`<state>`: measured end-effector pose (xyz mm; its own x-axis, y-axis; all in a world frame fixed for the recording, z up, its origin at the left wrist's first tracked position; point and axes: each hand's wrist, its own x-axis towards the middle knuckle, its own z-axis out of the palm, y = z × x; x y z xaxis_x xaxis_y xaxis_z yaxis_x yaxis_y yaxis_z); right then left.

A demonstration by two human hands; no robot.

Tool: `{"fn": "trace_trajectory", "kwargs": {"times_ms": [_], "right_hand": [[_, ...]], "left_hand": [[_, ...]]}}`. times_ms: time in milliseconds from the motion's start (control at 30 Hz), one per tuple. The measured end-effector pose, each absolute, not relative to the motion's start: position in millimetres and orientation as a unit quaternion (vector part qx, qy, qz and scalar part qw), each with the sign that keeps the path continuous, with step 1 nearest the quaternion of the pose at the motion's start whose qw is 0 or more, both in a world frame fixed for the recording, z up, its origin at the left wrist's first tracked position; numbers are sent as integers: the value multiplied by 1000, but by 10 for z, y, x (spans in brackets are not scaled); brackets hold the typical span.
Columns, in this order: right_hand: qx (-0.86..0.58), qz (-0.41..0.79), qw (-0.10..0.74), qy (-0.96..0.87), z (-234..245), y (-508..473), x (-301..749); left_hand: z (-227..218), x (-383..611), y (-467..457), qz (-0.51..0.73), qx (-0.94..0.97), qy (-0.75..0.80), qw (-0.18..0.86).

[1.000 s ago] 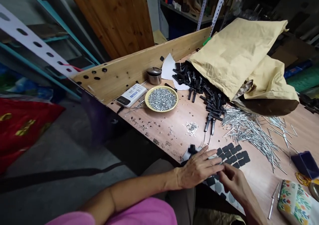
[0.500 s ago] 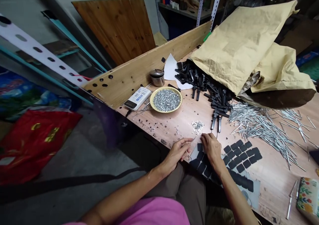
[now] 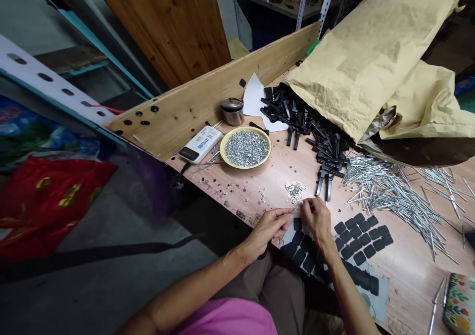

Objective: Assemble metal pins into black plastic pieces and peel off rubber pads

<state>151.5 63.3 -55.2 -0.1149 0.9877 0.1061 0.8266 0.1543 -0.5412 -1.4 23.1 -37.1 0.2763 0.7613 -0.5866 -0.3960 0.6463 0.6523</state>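
Observation:
Between the pinched fingers of my left hand [image 3: 267, 228], a thin metal rod [image 3: 294, 210] points toward my right hand. My right hand [image 3: 317, 221] is closed at the rod's far end, its fingertips pressed together; whatever they pinch is too small to make out. Just beyond my fingertips lies a small heap of tiny metal nuts [image 3: 295, 192]. Rows of black rounded pads [image 3: 369, 251] spread under and beside my right hand, some on a grey sheet [image 3: 381, 300]. A pair of black plastic pieces [image 3: 324, 186] lies close behind that hand.
A yellow bowl [image 3: 247, 167] full of nuts stands behind, with a white power bank [image 3: 202, 143] and metal pot [image 3: 232, 113] near it. Black plastic parts [image 3: 293, 115] spill from a paper sack [image 3: 367, 63]. Metal rods [image 3: 397, 191] are heaped right; a wooden board [image 3: 208, 90] edges the table.
My right fingertips stay at the rod's end, with the hand's pose slightly changed. The left hand still holds the rod. The view has shifted a little; the things on the table look unmoved.

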Motion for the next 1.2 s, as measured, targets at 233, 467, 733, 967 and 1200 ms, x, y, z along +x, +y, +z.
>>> {"fn": "trace_trajectory", "kwargs": {"times_ms": [233, 467, 733, 967, 1200], "right_hand": [[-601, 444, 375, -548, -312, 361, 1587], [-589, 354, 411, -599, -223, 188, 1679], [-511, 178, 385, -747, -144, 45, 1835], [-516, 317, 356, -712, -41, -53, 2028], [-478, 256, 339, -769, 45, -148, 2108]], "left_hand": [[-275, 91, 230, 326, 231, 441, 803], [-147, 136, 174, 309, 279, 431, 800], [-100, 179, 64, 295, 342, 438, 777], [-50, 103, 59, 212, 412, 402, 790], [-38, 192, 42, 210, 442, 391, 780]]}}
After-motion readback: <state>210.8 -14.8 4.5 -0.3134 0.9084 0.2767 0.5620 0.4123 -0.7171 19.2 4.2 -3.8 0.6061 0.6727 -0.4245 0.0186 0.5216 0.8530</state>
